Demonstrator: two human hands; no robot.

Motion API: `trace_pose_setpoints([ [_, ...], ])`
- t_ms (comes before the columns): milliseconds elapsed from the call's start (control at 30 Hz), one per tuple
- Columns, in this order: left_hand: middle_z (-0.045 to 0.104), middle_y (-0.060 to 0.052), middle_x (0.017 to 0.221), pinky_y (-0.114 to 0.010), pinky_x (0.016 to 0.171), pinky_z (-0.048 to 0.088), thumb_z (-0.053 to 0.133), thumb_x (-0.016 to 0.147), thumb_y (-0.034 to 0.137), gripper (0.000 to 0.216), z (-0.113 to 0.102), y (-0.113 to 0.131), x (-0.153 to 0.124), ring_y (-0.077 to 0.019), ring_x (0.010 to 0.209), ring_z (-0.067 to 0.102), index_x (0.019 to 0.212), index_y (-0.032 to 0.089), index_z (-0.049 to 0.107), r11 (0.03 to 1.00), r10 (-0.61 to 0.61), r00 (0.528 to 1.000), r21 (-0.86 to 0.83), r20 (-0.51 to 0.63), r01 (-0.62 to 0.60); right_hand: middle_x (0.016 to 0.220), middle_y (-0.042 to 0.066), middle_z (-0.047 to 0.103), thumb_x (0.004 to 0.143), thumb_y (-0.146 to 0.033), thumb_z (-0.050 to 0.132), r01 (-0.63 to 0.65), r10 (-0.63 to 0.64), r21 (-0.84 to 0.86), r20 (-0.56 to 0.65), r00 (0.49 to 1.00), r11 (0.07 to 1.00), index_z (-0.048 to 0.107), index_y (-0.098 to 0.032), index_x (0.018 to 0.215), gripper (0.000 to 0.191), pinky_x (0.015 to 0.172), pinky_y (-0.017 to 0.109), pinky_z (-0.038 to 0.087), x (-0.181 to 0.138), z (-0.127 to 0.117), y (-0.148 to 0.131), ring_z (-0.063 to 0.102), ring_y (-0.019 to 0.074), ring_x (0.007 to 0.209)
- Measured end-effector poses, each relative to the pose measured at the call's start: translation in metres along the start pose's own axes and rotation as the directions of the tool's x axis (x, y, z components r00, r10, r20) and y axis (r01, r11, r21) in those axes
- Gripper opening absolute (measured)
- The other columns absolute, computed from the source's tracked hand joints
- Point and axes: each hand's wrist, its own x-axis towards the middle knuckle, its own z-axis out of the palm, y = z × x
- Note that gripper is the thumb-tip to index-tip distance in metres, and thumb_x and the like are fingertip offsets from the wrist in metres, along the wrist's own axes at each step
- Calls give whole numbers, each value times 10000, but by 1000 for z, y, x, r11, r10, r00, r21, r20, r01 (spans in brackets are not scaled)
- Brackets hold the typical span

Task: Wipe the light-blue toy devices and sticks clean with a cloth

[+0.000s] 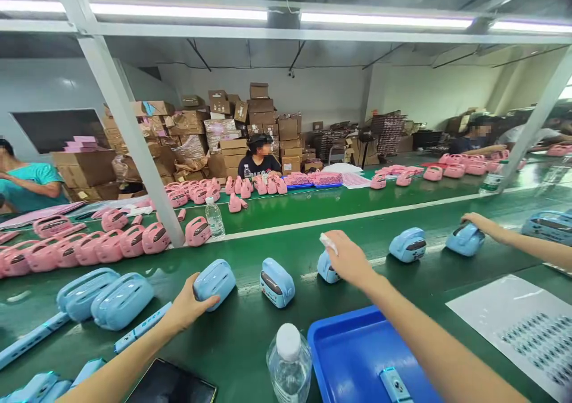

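Note:
My left hand (pixel 190 304) is closed around one end of a light blue plastic housing with a handle (pixel 217 285), which is tilted on the green table. My right hand (pixel 346 259) pinches a small white wipe (pixel 329 243). Just beneath that hand sits another blue housing (pixel 328 269), partly hidden by it; I cannot tell whether they touch. Between my hands stands a blue housing with a dark front panel (pixel 277 282). Two larger blue shells (pixel 121 301) and a long blue strip part (pixel 142 326) lie left of my left hand.
A blue tray (pixel 344 355) holding a small blue part, a water bottle (pixel 289 361) and a dark phone-like slab (pixel 172 385) are near me. A sticker sheet (pixel 513 319) lies right. Another person's hand (pixel 480 221) is on a blue housing. Pink housings (pixel 120 242) line the far left.

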Motion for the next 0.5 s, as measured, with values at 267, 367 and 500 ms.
trace_pose_setpoints([
  [267,489,-307,1566,-588,1217,413,636,778,676,951,-54,87,-44,-435,1526,434,1503,108,396,991,130,986,-8,-105,-132,1122,52,704,1030,-331,699,38,14,-217,234,972,975,684,-161,1152,210,843,389,612,18,-8,34,700,193,922],
  [367,584,-168,1522,-536,1208,449,656,821,650,779,-90,125,-92,-353,1445,541,1455,239,470,962,265,949,-12,-173,-271,1058,36,689,1029,-359,687,56,-4,-253,204,979,966,670,-162,1099,209,810,364,586,3,-29,22,673,179,865],
  [500,756,-32,1324,-530,1073,574,774,763,642,607,-109,142,-192,-376,1191,707,1305,390,667,948,313,921,13,-232,-318,1086,94,682,1037,-226,457,131,-109,-240,103,989,962,623,-176,1062,175,852,396,539,-42,-99,16,671,224,923],
])
